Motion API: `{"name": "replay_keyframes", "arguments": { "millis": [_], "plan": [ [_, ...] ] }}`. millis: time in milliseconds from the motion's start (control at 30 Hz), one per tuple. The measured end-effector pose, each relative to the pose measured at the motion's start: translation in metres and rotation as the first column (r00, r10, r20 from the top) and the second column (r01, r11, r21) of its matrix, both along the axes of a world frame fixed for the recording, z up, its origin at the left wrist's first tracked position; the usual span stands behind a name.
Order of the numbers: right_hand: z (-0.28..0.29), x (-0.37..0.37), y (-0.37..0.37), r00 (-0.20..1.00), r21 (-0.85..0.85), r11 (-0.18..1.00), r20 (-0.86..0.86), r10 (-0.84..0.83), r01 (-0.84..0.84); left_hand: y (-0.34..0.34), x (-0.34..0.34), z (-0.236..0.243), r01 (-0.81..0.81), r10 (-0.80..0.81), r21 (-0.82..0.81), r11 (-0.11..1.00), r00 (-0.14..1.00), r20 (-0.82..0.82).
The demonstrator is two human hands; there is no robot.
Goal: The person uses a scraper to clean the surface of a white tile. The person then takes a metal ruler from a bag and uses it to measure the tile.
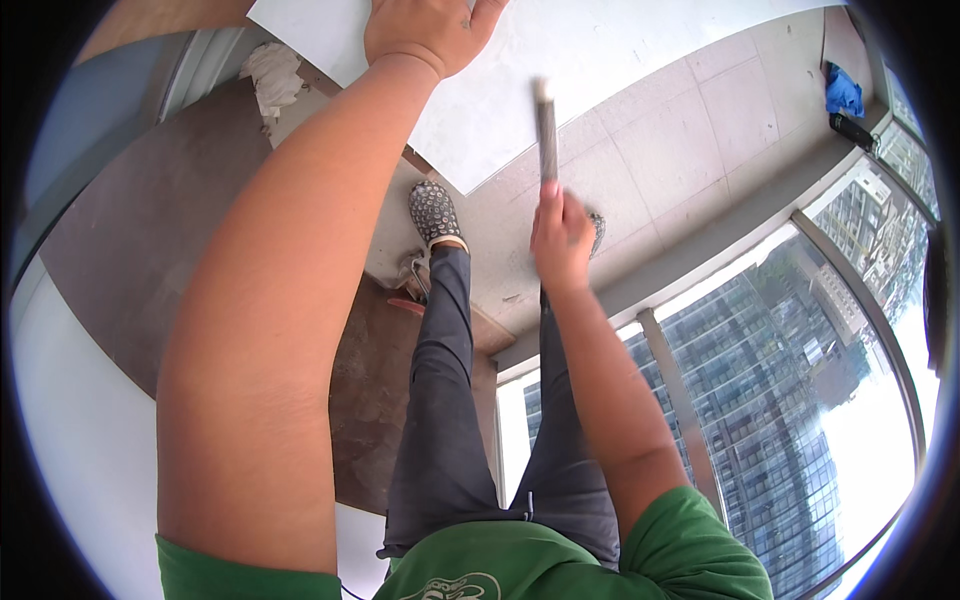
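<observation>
My left hand (428,35) lies on a large white board (470,130) at the top of the view. Its thumb is spread out to the right, while the other fingers run past the upper edge. In my right hand (562,235) I grip a slim grey rod-like tool (547,135) with a pale, blurred tip, pointing up and away from me. The tip overlaps the board's near right edge in the picture; whether it touches cannot be told.
Beneath me, pale tiles (690,130) meet a brown floor patch (130,230). Crumpled pale material (272,80) lies left of the board. A patterned shoe (432,210) stands near its corner. Tall windows (760,350) line the right; a blue bag (843,92) lies far right.
</observation>
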State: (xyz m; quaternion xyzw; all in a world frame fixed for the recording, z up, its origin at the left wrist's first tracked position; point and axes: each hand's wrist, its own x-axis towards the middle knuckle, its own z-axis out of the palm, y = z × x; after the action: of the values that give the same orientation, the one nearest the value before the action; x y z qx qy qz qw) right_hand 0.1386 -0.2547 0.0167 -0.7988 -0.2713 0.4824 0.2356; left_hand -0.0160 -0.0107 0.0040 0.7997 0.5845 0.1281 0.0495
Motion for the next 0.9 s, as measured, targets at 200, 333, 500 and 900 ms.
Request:
{"name": "replay_keyframes", "arguments": {
  "millis": [200,333,500,900],
  "plan": [
    [0.008,-0.01,-0.008,0.995,-0.003,1.0,0.098,0.008,-0.008,0.003,0.004,0.004,0.005,-0.005,-0.035,0.999,1.0,0.003],
    [0.011,-0.011,-0.024,0.999,-0.019,0.999,-0.011,-0.044,0.044,0.003,0.0,0.003,0.017,-0.017,-0.008,1.0,0.999,-0.043],
    [0.009,-0.006,0.05,0.984,-0.015,0.988,-0.089,-0.157,0.156,0.007,0.004,0.005,0.029,-0.03,-0.025,0.999,0.998,-0.054],
    [0.011,-0.008,0.027,0.994,-0.024,0.994,0.02,-0.103,0.104,0.005,0.001,0.005,0.034,-0.037,-0.029,0.999,0.993,-0.108]
  ]
}}
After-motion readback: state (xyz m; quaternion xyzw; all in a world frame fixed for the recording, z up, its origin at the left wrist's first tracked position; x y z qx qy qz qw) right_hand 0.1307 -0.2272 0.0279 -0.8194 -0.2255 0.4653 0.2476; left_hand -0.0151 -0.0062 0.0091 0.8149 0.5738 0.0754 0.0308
